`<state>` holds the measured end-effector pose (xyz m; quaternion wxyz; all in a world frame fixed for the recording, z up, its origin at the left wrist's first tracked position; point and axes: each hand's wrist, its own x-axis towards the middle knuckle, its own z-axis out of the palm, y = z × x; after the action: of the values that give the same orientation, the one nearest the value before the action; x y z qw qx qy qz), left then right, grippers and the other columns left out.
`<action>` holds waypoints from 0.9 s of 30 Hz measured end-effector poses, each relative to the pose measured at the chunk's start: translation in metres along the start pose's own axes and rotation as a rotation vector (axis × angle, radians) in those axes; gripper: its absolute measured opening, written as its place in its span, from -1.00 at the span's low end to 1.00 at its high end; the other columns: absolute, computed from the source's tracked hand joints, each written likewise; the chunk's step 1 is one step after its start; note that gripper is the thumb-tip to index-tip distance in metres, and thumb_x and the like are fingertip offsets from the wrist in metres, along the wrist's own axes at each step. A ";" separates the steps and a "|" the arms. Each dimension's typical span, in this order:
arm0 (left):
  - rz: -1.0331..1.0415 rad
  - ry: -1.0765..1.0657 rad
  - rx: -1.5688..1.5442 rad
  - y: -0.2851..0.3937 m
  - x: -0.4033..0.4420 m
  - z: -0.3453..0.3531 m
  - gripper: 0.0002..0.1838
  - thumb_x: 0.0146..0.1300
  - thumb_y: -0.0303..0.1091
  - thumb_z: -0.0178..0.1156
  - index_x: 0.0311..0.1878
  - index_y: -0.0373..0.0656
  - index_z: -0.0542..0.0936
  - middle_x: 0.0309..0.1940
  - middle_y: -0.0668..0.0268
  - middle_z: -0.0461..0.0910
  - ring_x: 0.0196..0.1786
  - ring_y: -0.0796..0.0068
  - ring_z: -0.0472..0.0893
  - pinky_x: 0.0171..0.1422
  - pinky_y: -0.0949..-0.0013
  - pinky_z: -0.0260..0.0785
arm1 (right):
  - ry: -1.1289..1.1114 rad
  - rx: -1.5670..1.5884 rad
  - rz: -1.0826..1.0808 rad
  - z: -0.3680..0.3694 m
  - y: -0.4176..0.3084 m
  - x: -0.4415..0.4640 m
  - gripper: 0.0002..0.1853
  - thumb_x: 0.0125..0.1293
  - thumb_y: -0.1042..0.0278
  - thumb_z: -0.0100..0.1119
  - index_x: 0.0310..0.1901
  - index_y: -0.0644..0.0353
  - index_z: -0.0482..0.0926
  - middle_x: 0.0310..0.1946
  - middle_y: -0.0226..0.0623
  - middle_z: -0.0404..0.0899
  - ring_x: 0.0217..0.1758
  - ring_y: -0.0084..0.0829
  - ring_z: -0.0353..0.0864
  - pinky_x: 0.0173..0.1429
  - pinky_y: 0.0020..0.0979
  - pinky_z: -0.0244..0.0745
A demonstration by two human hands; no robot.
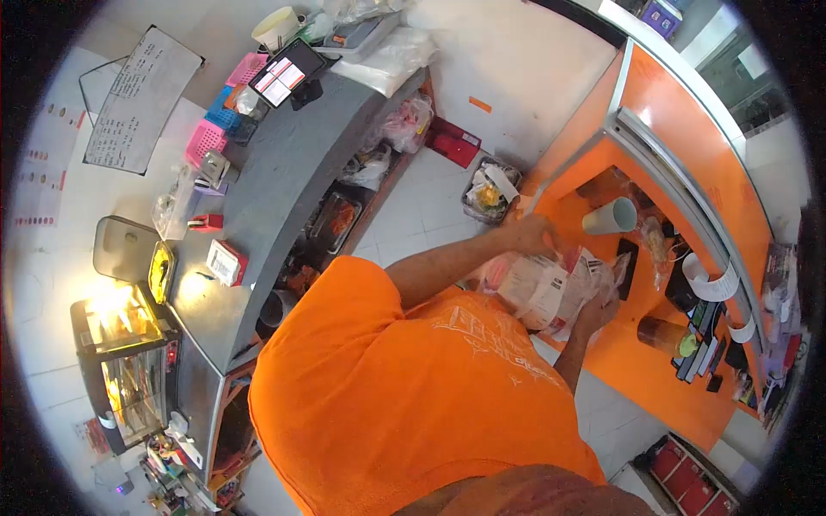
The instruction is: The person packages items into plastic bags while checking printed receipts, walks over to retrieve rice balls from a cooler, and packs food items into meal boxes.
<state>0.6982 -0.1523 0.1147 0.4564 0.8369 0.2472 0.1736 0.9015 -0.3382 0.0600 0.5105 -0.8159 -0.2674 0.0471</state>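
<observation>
Held in front of my orange shirt is a clear plastic bag (594, 277) with white printed paper (549, 297) and something pinkish in or against it. My left hand (535, 236) pinches the upper edge of this bag, its fingers bent. On the other side, my right hand (601, 311) grips the bag's side with curled fingers, partly hidden by the plastic. The bag is over the near edge of an orange counter (624, 365). Just beyond it lies a dark phone (627, 267), and a pale green cup (611, 217) is near my left hand.
A jar of brown contents (661, 334) and a white paper roll (714, 279) are on the orange counter's right side. Left is a grey counter (284, 172) with a tablet (287, 73) and a lit food warmer (129, 370). A filled waste bin (492, 191) stands on the floor.
</observation>
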 end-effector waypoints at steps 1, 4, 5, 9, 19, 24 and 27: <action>0.045 0.066 0.026 0.000 0.000 -0.002 -0.61 0.09 -0.03 0.33 -0.14 -0.12 0.68 -0.13 0.12 0.63 -0.03 0.16 0.62 0.05 0.16 0.44 | 0.011 -0.031 0.018 -0.005 0.006 -0.003 -0.57 0.30 0.28 0.07 0.07 0.47 0.52 0.05 0.05 0.59 0.13 -0.12 0.55 0.20 -0.13 0.39; 0.025 -0.106 -0.224 0.027 -0.015 -0.023 -0.38 0.05 0.10 0.37 0.07 -0.14 0.57 0.00 0.10 0.58 0.10 0.11 0.57 0.19 0.09 0.40 | -0.093 0.025 -0.112 -0.009 0.010 -0.009 -0.55 0.21 0.38 0.03 0.11 0.40 0.53 0.06 0.00 0.60 0.15 -0.15 0.55 0.28 -0.19 0.36; 0.036 -0.220 0.009 0.065 -0.029 -0.040 -0.38 0.05 0.10 0.36 0.04 -0.19 0.57 -0.02 0.08 0.58 0.09 0.10 0.57 0.18 0.07 0.40 | -0.109 0.039 -0.132 -0.014 0.006 -0.013 -0.54 0.18 0.41 0.01 0.13 0.37 0.53 0.05 -0.02 0.60 0.14 -0.16 0.55 0.30 -0.21 0.36; -0.075 -0.301 0.612 0.081 -0.078 -0.027 -0.53 0.18 -0.05 0.25 0.00 -0.23 0.57 -0.08 0.04 0.59 0.06 0.04 0.56 0.11 -0.03 0.39 | -0.031 0.228 0.002 -0.042 -0.044 -0.019 -0.55 0.15 0.52 -0.03 0.12 0.35 0.54 -0.02 -0.06 0.60 0.03 -0.20 0.58 0.19 -0.26 0.44; 0.361 0.106 -0.027 0.019 -0.071 -0.054 -0.85 0.19 -0.39 0.21 -0.18 -0.14 0.56 -0.05 -0.03 0.61 0.08 0.05 0.58 0.21 0.03 0.36 | 0.519 0.015 -0.160 -0.161 -0.168 0.036 -0.66 0.31 0.47 -0.02 0.07 0.38 0.52 -0.05 -0.19 0.58 -0.04 -0.38 0.57 0.07 -0.35 0.47; 0.682 0.596 0.022 0.099 -0.044 -0.160 -0.81 0.28 -0.47 0.11 -0.14 -0.40 0.58 0.09 -0.16 0.55 0.17 -0.04 0.57 0.22 0.02 0.43 | 0.660 0.343 -0.271 -0.258 -0.238 0.149 -0.62 0.34 0.34 0.12 0.12 0.35 0.46 -0.09 -0.19 0.60 -0.17 -0.42 0.60 -0.19 -0.40 0.53; 0.341 0.792 -0.672 0.179 0.006 -0.204 -0.67 0.40 -0.37 -0.06 -0.02 -0.45 0.55 0.04 0.05 0.55 0.08 0.22 0.55 0.30 0.20 0.37 | 0.856 -0.983 -0.559 -0.323 -0.207 0.308 -0.38 0.33 0.03 0.19 0.30 0.22 0.36 0.13 0.04 0.50 0.13 -0.17 0.56 0.19 -0.23 0.43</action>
<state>0.6437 -0.0935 0.3741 0.5361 0.5438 0.1918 0.6165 1.1973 -0.3807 0.4511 0.1362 -0.7994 -0.2331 -0.5367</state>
